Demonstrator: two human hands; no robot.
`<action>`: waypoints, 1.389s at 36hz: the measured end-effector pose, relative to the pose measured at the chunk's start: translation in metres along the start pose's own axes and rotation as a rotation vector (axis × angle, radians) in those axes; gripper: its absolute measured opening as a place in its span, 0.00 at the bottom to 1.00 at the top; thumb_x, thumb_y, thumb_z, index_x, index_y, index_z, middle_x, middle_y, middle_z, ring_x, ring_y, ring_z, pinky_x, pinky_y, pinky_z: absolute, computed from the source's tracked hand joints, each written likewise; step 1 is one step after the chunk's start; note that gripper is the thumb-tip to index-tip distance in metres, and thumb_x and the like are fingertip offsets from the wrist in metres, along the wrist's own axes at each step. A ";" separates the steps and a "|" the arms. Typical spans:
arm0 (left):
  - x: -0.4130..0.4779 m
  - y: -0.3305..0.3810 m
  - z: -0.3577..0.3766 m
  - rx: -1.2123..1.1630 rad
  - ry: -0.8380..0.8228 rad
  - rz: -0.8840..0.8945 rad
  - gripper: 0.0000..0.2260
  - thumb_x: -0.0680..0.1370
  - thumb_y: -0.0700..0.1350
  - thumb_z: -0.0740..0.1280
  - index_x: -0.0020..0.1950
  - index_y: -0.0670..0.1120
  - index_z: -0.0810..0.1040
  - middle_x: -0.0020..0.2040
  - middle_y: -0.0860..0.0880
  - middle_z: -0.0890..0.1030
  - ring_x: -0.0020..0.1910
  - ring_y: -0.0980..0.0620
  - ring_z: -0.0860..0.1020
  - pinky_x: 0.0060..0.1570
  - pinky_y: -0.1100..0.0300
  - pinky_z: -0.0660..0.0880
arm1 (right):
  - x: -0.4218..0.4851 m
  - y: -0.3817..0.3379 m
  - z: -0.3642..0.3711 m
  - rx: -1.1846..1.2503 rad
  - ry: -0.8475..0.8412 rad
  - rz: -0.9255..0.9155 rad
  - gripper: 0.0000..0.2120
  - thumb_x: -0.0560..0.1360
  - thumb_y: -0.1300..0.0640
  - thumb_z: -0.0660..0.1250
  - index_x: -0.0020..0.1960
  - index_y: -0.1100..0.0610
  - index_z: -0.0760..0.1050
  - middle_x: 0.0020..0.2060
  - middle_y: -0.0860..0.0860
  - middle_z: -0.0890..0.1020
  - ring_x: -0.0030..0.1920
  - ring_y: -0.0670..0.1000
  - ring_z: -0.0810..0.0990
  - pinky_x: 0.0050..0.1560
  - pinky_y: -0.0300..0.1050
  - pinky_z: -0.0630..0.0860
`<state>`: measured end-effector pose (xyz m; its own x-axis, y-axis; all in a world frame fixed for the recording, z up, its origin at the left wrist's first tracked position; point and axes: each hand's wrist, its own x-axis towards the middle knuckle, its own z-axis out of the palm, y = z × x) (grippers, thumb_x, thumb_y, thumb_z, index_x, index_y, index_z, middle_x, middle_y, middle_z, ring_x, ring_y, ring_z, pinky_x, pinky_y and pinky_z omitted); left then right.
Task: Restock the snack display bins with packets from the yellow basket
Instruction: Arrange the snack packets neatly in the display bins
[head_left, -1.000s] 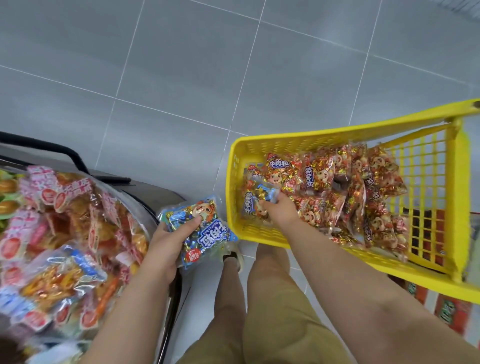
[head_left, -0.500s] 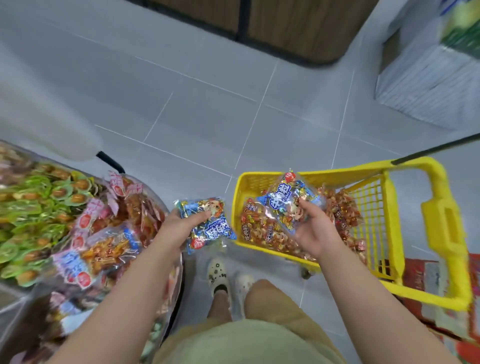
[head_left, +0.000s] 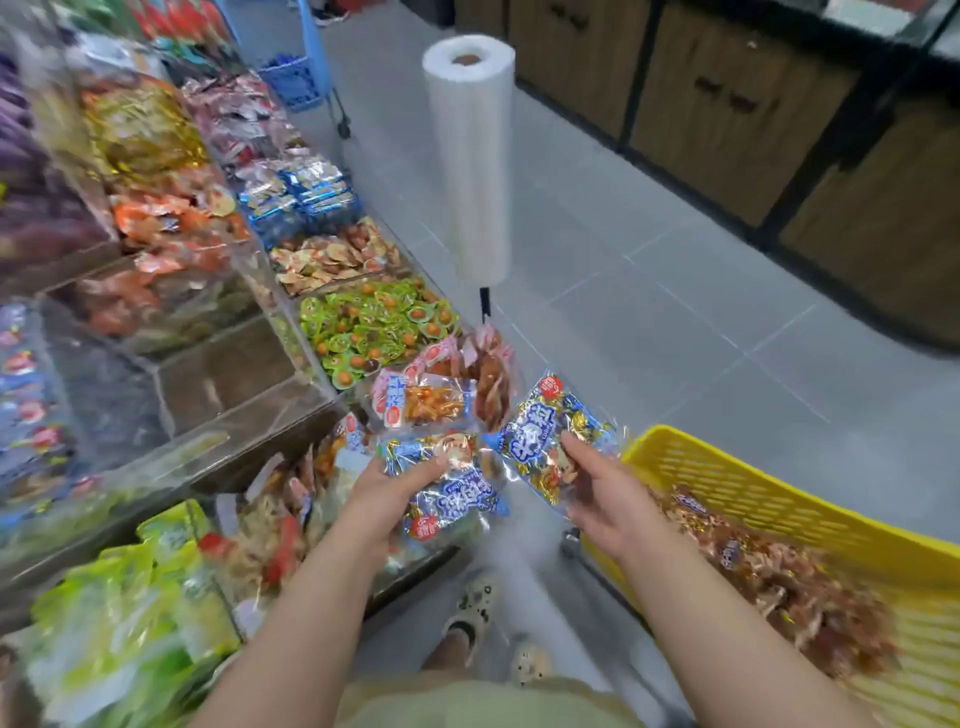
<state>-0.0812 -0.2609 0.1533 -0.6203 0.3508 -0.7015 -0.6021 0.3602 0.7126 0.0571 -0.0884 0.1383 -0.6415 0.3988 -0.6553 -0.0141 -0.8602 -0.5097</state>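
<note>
Head view: my left hand (head_left: 384, 493) grips one blue packet (head_left: 457, 499). My right hand (head_left: 608, 499), down in the yellow basket (head_left: 753, 488) a second ago, now pinches a second blue packet (head_left: 545, 431), lifted clear. The basket lies right of my hands and the display bins (head_left: 249, 395) lie left and ahead. Judgement: both packets are ready for placement.

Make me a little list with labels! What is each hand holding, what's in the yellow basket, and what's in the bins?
left hand: holds a blue snack packet above the near bins
right hand: holds a second blue packet beside the basket
yellow basket: on the right, with red-and-gold packets inside
display bins: on the left, mixed snacks; one holds green-wrapped snacks
also there: white roll of plastic bags
job so far: neither held packet is in a bin yet
</note>
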 end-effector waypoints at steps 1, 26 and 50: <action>-0.005 -0.002 -0.011 -0.024 0.031 0.019 0.24 0.65 0.46 0.79 0.59 0.46 0.78 0.48 0.46 0.86 0.46 0.45 0.84 0.50 0.46 0.81 | 0.002 0.010 0.011 -0.034 -0.017 0.018 0.17 0.67 0.60 0.70 0.55 0.64 0.77 0.42 0.56 0.84 0.39 0.50 0.83 0.51 0.45 0.79; -0.055 -0.002 -0.352 -0.148 0.426 0.146 0.46 0.48 0.60 0.79 0.63 0.46 0.74 0.59 0.44 0.81 0.56 0.43 0.79 0.61 0.43 0.74 | 0.025 0.217 0.293 -1.579 -0.480 -0.568 0.39 0.59 0.46 0.80 0.65 0.46 0.68 0.45 0.39 0.75 0.43 0.38 0.74 0.39 0.26 0.65; -0.041 0.015 -0.501 -0.238 0.630 0.297 0.25 0.65 0.48 0.80 0.58 0.49 0.76 0.57 0.52 0.80 0.48 0.56 0.82 0.46 0.58 0.76 | 0.096 0.311 0.412 -1.630 -0.474 -0.913 0.22 0.70 0.53 0.74 0.60 0.56 0.71 0.58 0.53 0.66 0.55 0.47 0.69 0.61 0.42 0.67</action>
<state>-0.3167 -0.7033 0.1991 -0.9022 -0.1846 -0.3899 -0.4125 0.1043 0.9050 -0.3250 -0.4485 0.1469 -0.9840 0.1408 0.1094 0.0262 0.7208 -0.6926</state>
